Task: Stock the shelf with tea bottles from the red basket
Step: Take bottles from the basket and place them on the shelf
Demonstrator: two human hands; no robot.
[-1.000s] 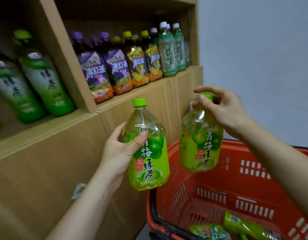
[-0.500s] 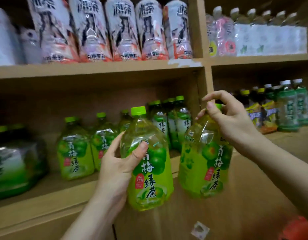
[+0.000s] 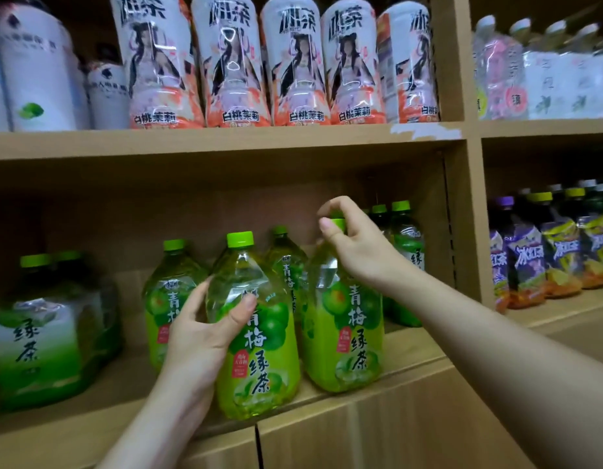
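My left hand [image 3: 205, 328] grips the body of a green plum tea bottle [image 3: 259, 353] with a green cap, its base at the front edge of the middle shelf [image 3: 415, 353]. Beside it on the right stands a second green plum tea bottle [image 3: 347, 336], on the shelf board; my right hand [image 3: 357, 245] pinches its neck and cap from above. More bottles of the same tea [image 3: 171, 292] stand behind them. The red basket is out of view.
A shrink-wrapped pack of green tea bottles [image 3: 46, 333] fills the shelf's left. White peach tea bottles [image 3: 293, 62] line the upper shelf. A vertical divider [image 3: 469, 214] separates a right bay with purple and yellow bottles [image 3: 547, 252]. Brown panels close off the space below the shelf.
Both hands have carried the two bottles up from the basket and forward onto the middle shelf. The view has lifted, so the basket has dropped out of sight.
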